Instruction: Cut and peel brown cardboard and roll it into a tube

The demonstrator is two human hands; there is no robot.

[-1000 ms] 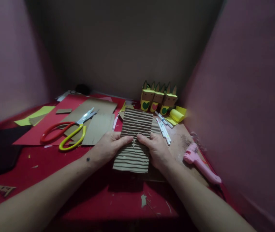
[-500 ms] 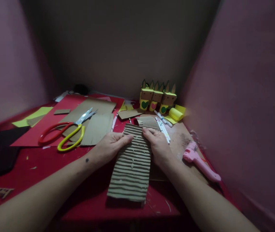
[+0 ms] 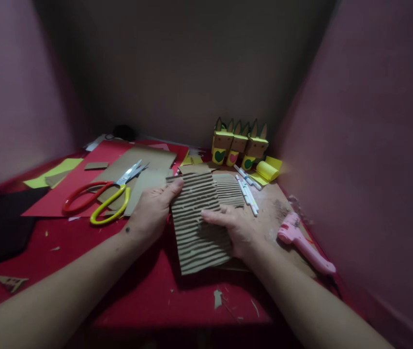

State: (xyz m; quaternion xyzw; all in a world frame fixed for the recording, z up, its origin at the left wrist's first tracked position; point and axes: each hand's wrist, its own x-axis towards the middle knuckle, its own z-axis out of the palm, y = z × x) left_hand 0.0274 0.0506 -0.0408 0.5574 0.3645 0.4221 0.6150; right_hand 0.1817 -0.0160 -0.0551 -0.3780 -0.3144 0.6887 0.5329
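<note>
The corrugated cardboard sheet (image 3: 197, 220) now lies turned and closer to the scissors (image 3: 100, 196), the left hand (image 3: 151, 211) gripping its far corner, the right hand (image 3: 237, 230) pressing flat on it.

Large scissors with one red and one yellow handle (image 3: 99, 198) lie on flat brown cardboard sheets (image 3: 144, 167) over red paper (image 3: 57, 198). Three yellow-and-brown paper animal boxes (image 3: 238, 145) stand at the back, near white marker pens (image 3: 248, 189), a yellow paper roll (image 3: 267, 170) and a pink glue gun (image 3: 304, 242).

Corrugated cardboard sheet (image 3: 197, 220) is gripped at its left edge by left hand (image 3: 151, 211); right hand (image 3: 237, 228) fingers (image 3: 213, 216) are laid across it. Scissors (image 3: 100, 196) lie left of the fingers.
</note>
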